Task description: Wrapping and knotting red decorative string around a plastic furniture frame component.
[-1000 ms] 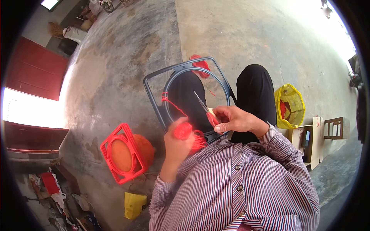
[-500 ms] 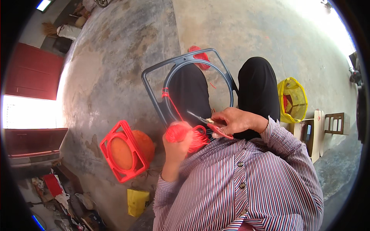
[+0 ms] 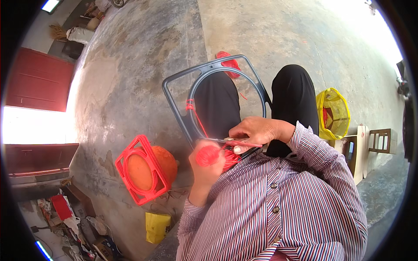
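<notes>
Fingers (image 3: 244, 145) of right hand (image 3: 257, 132) pinched on scissors (image 3: 241, 142), left hand (image 3: 207, 163) gripping red yarn (image 3: 209, 155): keep strand taut against grey frame (image 3: 174, 102), snip close.

The person wears a long-sleeved shirt (image 3: 300, 204) with fine red, white and dark stripes, small round buttons down its front, buttoned cuffs, and plain black trousers (image 3: 291, 98) at frame centre.

Bare concrete floor (image 3: 143, 65), red square frame with orange fabric (image 3: 146, 169) at left, yellow bag (image 3: 156, 226) near, yellow basket (image 3: 333, 114) at right
</notes>
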Tool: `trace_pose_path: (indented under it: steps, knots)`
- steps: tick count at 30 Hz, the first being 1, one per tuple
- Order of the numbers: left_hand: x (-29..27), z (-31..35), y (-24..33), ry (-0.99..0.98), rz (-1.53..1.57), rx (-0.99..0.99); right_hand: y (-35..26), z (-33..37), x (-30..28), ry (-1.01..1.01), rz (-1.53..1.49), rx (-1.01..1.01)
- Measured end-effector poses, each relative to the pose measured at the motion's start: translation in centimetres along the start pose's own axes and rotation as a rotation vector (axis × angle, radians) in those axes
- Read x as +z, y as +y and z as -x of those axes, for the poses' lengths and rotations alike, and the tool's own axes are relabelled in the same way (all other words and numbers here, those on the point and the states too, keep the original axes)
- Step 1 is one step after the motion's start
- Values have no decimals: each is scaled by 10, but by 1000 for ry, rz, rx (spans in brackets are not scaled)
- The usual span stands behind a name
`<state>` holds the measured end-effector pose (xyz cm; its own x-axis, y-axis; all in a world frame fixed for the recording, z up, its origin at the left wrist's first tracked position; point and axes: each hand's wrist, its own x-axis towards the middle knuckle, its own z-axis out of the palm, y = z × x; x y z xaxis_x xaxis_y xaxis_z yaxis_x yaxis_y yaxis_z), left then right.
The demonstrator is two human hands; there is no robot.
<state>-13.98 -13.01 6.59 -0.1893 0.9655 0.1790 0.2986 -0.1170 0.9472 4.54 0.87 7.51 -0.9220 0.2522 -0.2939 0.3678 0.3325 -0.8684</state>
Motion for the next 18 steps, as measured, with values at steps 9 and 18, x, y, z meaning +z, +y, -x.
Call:
trace_pose_path:
  steps: [9,18]
  knots:
    - [5,-4,2,38,-109,123,3,-12,10,109,-81,-209]
    - [-1,-10,3,-23,-108,156,12,-21,31,268,-44,-240]
